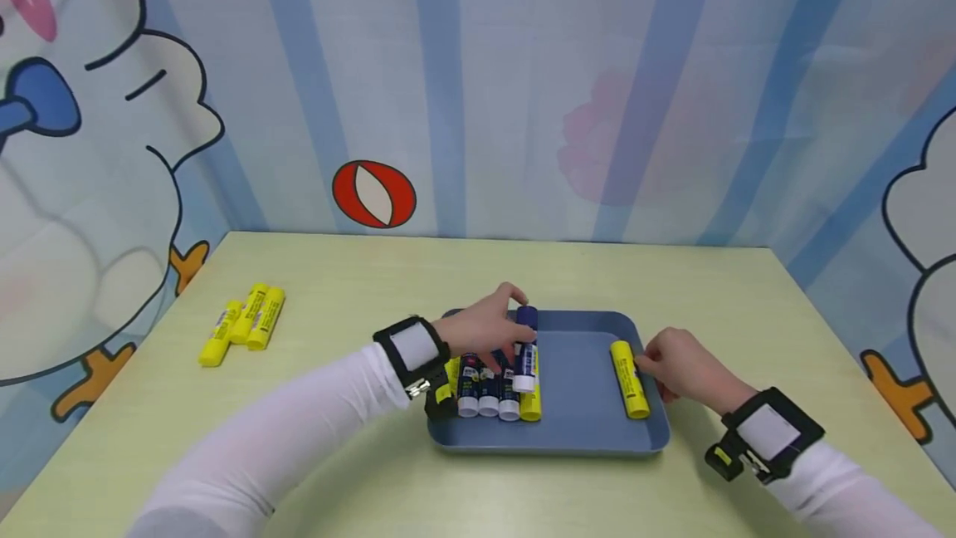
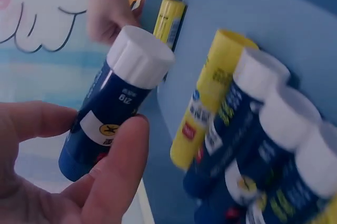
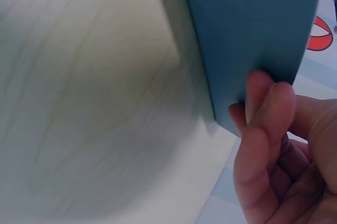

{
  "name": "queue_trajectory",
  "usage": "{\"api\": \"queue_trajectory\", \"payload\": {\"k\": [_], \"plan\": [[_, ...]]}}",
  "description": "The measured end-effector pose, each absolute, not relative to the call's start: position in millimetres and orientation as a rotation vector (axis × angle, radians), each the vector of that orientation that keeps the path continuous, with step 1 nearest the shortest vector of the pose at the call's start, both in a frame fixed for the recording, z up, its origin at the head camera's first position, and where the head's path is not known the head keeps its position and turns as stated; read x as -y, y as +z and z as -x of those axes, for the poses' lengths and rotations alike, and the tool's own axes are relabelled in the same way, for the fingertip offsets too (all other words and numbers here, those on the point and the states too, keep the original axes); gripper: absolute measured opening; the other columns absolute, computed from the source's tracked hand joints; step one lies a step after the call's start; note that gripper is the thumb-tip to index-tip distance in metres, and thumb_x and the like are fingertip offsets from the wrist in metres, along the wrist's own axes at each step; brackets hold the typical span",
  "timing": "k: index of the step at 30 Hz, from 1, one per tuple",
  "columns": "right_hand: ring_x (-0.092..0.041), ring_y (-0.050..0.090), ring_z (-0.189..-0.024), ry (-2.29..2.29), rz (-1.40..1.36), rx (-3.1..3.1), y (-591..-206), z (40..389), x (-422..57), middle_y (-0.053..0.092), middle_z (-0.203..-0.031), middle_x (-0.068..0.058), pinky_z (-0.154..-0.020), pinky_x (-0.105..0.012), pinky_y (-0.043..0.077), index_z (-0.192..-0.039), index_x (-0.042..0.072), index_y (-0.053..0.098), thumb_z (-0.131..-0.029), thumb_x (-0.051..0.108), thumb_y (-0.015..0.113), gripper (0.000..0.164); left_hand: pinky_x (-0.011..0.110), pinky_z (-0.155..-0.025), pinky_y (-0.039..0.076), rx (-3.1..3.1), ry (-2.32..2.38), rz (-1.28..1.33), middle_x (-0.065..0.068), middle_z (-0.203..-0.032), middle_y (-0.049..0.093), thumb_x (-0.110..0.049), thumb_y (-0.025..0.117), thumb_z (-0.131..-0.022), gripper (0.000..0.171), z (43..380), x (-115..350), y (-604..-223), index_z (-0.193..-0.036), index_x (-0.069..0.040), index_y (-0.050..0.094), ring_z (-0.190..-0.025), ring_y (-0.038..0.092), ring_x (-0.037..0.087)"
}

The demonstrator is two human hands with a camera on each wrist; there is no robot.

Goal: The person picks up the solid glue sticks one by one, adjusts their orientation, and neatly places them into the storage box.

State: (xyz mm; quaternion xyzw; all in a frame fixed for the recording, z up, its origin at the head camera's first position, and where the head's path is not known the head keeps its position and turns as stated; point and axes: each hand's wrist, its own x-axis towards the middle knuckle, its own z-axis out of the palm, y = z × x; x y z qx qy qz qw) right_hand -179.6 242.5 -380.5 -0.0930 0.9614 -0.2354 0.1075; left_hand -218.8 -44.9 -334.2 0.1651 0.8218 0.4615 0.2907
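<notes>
Between thumb and fingers, my left hand (image 1: 485,326) pinches a navy glue stick (image 2: 113,103) by its sides, white end toward me. It is held above the left half of a blue-grey tray (image 1: 582,430). Beneath and beside it, several navy glue sticks (image 2: 221,134) with white ends lie side by side in the tray, a yellow glue stick (image 2: 208,98) next to them. Another yellow glue stick (image 1: 630,380) lies by the tray's right wall. My right hand (image 1: 683,368) has curled fingers gripping the tray's right rim, fingertips (image 3: 279,103) against the outer wall.
Three yellow glue sticks (image 1: 250,315) lie together on the pale wooden table (image 1: 351,281) at the far left. A patterned cloth backdrop (image 1: 508,106) with stripes and cartoon figures rises behind the table and along its sides.
</notes>
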Motion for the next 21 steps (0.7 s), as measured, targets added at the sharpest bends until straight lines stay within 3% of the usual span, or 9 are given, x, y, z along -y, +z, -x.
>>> {"api": "queue_trajectory", "payload": {"k": [4,14,21], "plan": [[-0.014,0.05,-0.043,-0.703,0.282,-2.832,-380.9,180.5,-242.8,0.051,-0.049,-0.002,-0.046,-0.03,0.042,-0.075,0.001,0.067,-0.094,0.008,0.059,0.021,0.04,-0.061,0.057,-2.172,1.211,-0.49,0.015,-0.085,0.062,-0.014,0.059,-0.098,0.047,219.3,17.8,-339.8,-0.136,-0.006,0.032,-0.086,0.065,0.041],[-0.014,0.05,-0.043,-0.694,0.281,-2.834,-381.6,181.9,-244.2,0.052,-0.05,-0.002,-0.046,-0.029,0.042,-0.077,0.0,0.067,-0.094,0.008,0.059,0.02,0.031,-0.055,0.055,-2.345,0.873,-0.472,0.01,-0.084,0.061,-0.016,0.065,-0.094,0.041,227.4,-51.3,-355.5,-0.127,-0.005,0.041,-0.061,0.065,0.021],[-0.014,0.05,-0.041,-0.687,0.321,-2.837,-382.2,182.8,-245.2,0.05,-0.046,0.0,-0.044,-0.028,0.039,-0.072,0.003,0.065,-0.094,0.007,0.059,0.022,0.024,-0.047,0.051,-2.446,0.642,-0.468,0.006,-0.075,0.062,-0.018,0.066,-0.092,0.022,243.3,-88.7,-382.7,-0.104,-0.001,0.057,-0.05,0.063,0.016]]}}
